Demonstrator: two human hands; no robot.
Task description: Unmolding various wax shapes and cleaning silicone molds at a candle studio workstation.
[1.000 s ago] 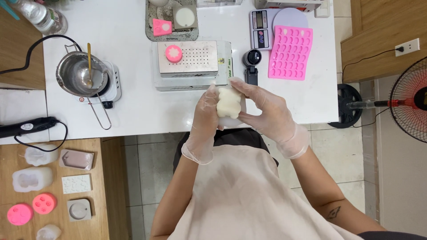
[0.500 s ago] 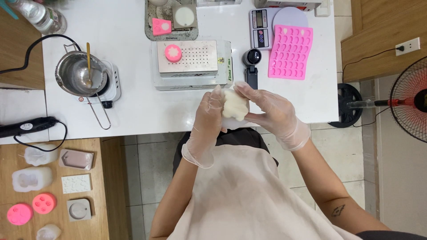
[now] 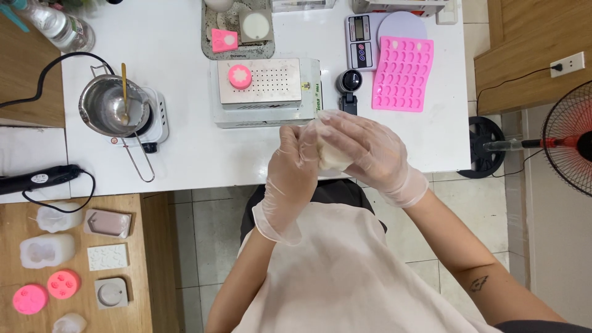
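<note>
Both my hands wear clear thin gloves and meet over the front edge of the white table [image 3: 185,160]. Between them is a pale cream, soft-looking mould [image 3: 331,155], mostly covered by my fingers. My left hand [image 3: 295,161] grips its left side with fingers curled. My right hand [image 3: 369,151] wraps over its top and right side. Just beyond my hands stands a metal box with a perforated top [image 3: 268,89], carrying a round pink mould [image 3: 239,76].
A pink tray mould [image 3: 402,73] and a digital scale [image 3: 370,37] sit at the back right. A steel pot with a spoon [image 3: 111,108] rests on a small hotplate at the left. Several white and pink moulds [image 3: 65,271] lie on a wooden side table. A fan [image 3: 567,139] stands at the right.
My right hand has closed further over the cream mould, covering most of it. Both hands shifted slightly right and stay pressed around it.
</note>
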